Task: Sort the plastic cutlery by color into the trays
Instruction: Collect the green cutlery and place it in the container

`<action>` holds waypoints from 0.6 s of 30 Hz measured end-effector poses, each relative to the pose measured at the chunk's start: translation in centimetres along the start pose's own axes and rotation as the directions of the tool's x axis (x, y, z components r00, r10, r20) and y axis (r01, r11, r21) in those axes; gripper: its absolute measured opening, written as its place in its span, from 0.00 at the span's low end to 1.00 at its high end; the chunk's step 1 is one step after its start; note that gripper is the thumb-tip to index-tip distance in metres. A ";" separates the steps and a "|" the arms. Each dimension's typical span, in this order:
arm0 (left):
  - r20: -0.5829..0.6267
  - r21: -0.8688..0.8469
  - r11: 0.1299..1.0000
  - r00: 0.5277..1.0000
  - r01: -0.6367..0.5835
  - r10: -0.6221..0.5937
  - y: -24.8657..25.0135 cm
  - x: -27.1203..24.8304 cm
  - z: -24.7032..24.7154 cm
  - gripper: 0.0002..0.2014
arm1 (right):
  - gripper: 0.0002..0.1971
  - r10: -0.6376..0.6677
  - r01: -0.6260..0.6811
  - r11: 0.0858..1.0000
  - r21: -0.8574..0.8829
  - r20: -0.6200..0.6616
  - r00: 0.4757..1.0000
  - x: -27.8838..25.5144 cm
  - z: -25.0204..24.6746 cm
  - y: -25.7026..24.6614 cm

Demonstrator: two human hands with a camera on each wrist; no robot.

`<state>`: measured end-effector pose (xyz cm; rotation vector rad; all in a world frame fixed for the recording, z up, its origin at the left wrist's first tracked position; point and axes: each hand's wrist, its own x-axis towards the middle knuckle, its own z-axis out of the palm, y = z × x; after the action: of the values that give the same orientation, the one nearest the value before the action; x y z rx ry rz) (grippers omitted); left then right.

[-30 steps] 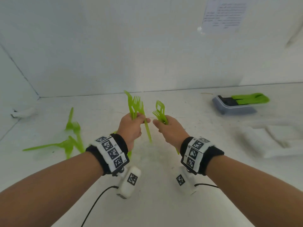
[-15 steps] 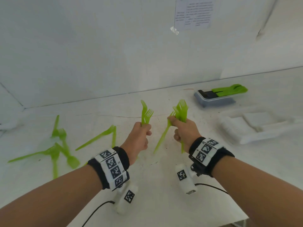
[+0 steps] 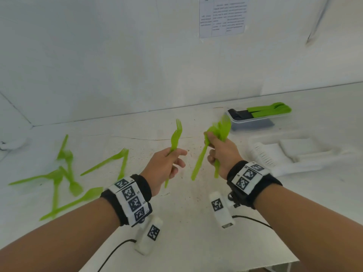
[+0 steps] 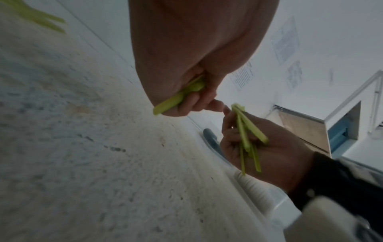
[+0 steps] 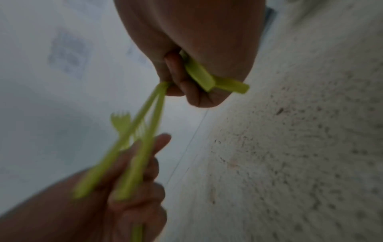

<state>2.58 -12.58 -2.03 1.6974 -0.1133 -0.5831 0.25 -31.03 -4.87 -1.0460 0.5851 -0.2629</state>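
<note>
Head view: both hands hold green forks above the table (image 3: 186, 232).
Left hand (image 3: 165, 169) grips one fork (image 3: 175, 137); right hand (image 3: 222, 154) clutches a fork bundle (image 3: 221, 129), frame centre.

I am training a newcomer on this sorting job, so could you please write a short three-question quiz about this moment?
1. True or false: the left hand holds a green fork.
2. Which hand grips the bundle of green forks? A) left B) right
3. Fill in: the grey tray at the back already holds cutlery coloured ____.

Key: 1 true; 2 B; 3 green.
</note>
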 end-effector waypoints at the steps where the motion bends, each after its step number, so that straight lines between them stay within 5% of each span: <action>1: 0.025 -0.012 1.000 1.000 0.018 -0.018 0.2 0.0 0.2 0.13 | 0.13 0.001 0.001 1.000 -0.023 0.078 0.997 -0.3 0.1 0.0; 4: 0.131 -0.074 0.993 0.988 0.087 -0.077 0.9 0.3 1.2 0.14 | 0.12 0.019 0.013 0.991 -0.132 0.239 0.971 -1.4 1.3 0.6; 9: 0.209 -0.084 0.986 0.970 0.147 -0.127 1.0 0.4 1.2 0.14 | 0.06 0.036 0.005 0.987 -0.159 0.253 0.967 -1.3 1.9 0.6; 15: -0.170 0.131 0.991 0.985 0.007 0.015 0.8 1.1 -0.9 0.13 | 0.06 0.040 -0.034 0.998 -0.056 0.124 0.991 0.5 0.9 -0.5; 18: -0.147 0.259 0.966 0.989 0.013 0.026 0.7 1.3 -0.9 0.20 | 0.06 0.042 -0.021 0.994 -0.106 0.195 0.980 -0.1 2.5 0.4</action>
<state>4.27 -12.40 -1.63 1.9890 -0.0906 -0.4486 1.59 -28.92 -4.31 -1.1472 0.4396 -0.0998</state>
